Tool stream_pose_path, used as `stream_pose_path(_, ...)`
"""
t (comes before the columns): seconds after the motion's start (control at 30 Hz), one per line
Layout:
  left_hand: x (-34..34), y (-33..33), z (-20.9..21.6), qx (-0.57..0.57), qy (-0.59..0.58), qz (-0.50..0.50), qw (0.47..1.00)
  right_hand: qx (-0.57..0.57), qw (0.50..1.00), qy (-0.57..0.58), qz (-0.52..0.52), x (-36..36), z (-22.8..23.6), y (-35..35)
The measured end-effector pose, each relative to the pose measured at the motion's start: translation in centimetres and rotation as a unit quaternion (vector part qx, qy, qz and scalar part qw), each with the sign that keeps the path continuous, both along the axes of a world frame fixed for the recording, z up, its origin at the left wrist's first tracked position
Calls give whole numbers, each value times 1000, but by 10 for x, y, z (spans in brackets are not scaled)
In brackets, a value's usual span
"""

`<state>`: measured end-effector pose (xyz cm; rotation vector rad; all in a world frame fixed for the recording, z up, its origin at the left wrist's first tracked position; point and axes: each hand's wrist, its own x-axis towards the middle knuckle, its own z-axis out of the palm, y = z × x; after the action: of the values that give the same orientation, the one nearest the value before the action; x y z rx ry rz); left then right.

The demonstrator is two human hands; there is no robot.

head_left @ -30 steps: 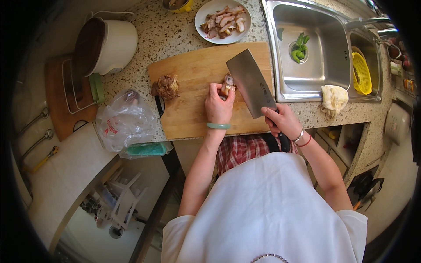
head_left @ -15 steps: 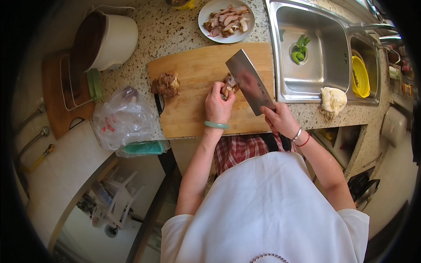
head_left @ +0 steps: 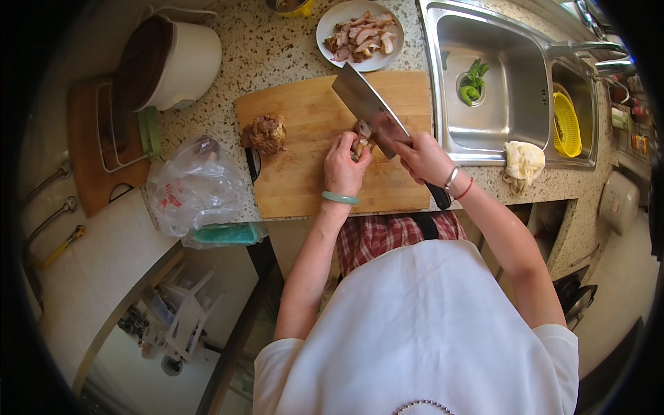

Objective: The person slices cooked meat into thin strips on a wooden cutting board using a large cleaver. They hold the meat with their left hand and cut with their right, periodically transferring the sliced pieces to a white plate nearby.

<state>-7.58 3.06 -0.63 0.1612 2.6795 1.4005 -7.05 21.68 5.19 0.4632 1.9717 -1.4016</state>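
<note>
Firmly, my right hand [head_left: 425, 160] wraps around the cleaver [head_left: 368, 102], with thumb and fingers clamped where the handle meets the blade. The dark butt of the handle pokes out behind this grip, toward my body. From there the cleaver's long axis runs on a slant, forward and to the left of my right fist, so its square end points away from me, toward the plate [head_left: 371, 66] of sliced meat [head_left: 361, 38]. The blade is tipped steeply, one long side facing left.

My left hand [head_left: 344, 169] pinches a small piece of meat [head_left: 362, 142], thumb and fingertips drawn together on its near end. The piece sits just ahead and to the right of those fingers, on the cutting board [head_left: 304, 173]; its longer way runs roughly away from me, the pale end farthest. The blade is right beside it; I cannot tell whether they touch.

Left of my left hand, on the same board, rests a bigger brown chunk [head_left: 266, 134]. Farther left is a clear plastic bag [head_left: 197, 187]. Right of my right hand, a pale cloth [head_left: 523, 164] drapes over the sink's edge [head_left: 474, 158].
</note>
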Motion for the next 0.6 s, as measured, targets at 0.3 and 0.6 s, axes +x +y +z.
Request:
stream_pose_path(0.3, 9, -5, 2, -106, -35, 21, 994, 28, 976, 213, -39, 7, 4, -7)
stream_pose_path(0.6, -34, -16, 35, -14, 131, -77, 988, 51, 990, 107, -77, 35, 21, 24)
